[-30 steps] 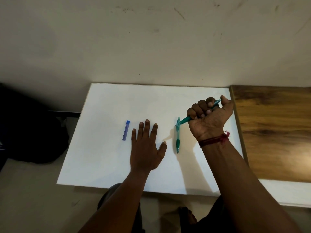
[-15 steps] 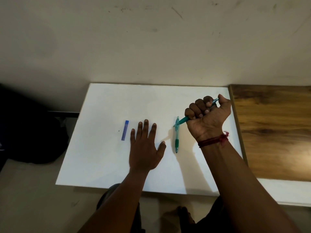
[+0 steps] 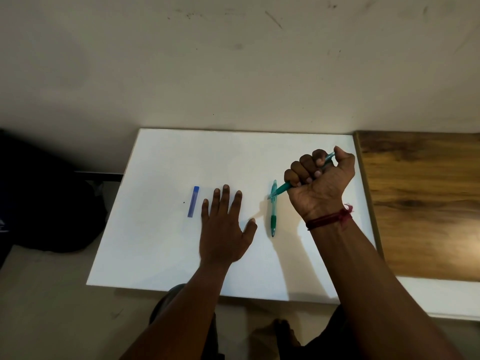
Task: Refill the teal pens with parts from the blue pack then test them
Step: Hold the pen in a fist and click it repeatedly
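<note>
Far L, off the board: dark bulky shape (image 3: 39,198) on the floor, can't tell what it is. On the white board (image 3: 161,255), L part: blue pack (image 3: 193,201) lies flat, long axis running away from you, nothing touching it. Prob. parked there so refill parts are within easy reach; can't tell if it's opened. Small dark speck just L of it. Just R of the pack, your left hand (image 3: 224,224) lies palm down, fingers straight and a bit spread, thumb out, holding nothing. Reads as steadying the board, judgement only. Next R: lying teal pen (image 3: 273,211), flat, roughly parallel to the pack, dark grip end toward you. Your right hand (image 3: 320,183) is a fist wrapped round the held teal pen (image 3: 281,188), tip angled down-L over the far end of the lying one; touching or not, can't tell. Thumb sits at the pen's top end, so it looks like a click/test grip. Red thread (image 3: 330,218) on that wrist. Surface: matte white, well lit. Butted against its R edge, wooden top (image 3: 420,203). Behind: scuffed pale wall (image 3: 233,61).
</note>
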